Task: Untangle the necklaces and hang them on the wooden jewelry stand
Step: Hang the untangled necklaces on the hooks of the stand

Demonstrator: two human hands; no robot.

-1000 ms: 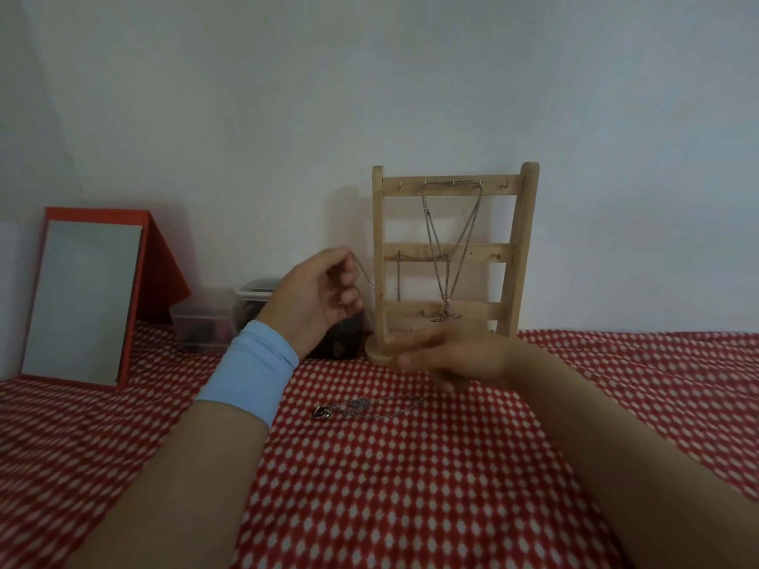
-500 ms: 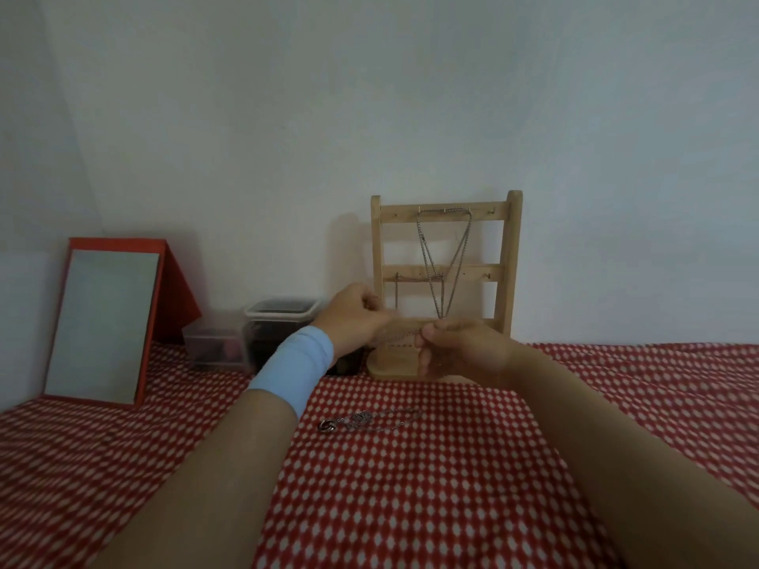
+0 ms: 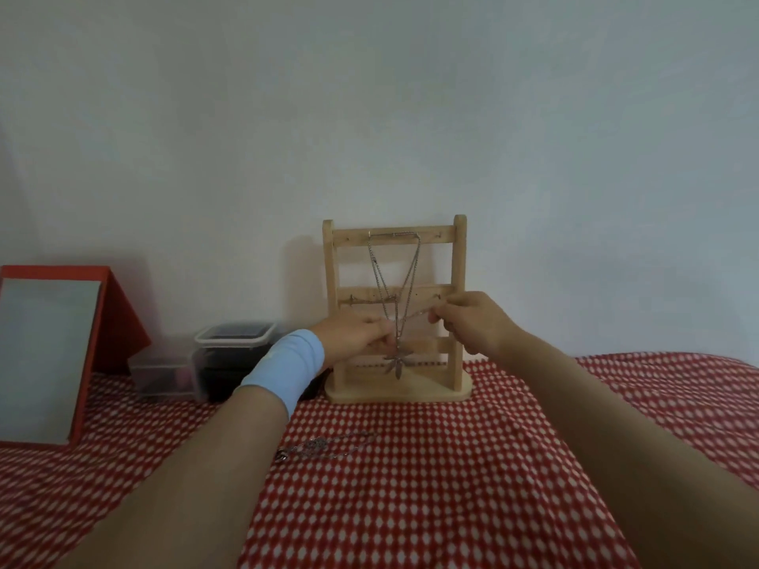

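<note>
Nearest me, a loose necklace point(image 3: 324, 445) lies in a heap on the red checked cloth point(image 3: 410, 507), front-middle of the tabletop, between the two forearms, neither hand touching it. Further back, the left hand point(image 3: 353, 336), blue wristband point(image 3: 287, 367) behind it, has its fingers curled, pinching one end of a thin chain point(image 3: 417, 314). The right hand point(image 3: 472, 322) pinches the other end, slightly higher. That chain runs left to right, rising toward the right hand, roughly parallel to the middle bar point(image 3: 427, 290) of the wooden stand point(image 3: 460, 281) and just in front of and below it. I judge the next move is a short lift up and back onto that bar's hooks, with the right hand nearer a hook. It crosses an already hung necklace point(image 3: 397, 361) dangling from the top bar, so there is a snag risk; I cannot tell if they touch. The stand sits at the back edge by the wall. Plastic boxes point(image 3: 234, 342) are left of it and a red-framed mirror point(image 3: 45, 355) at the far left.
</note>
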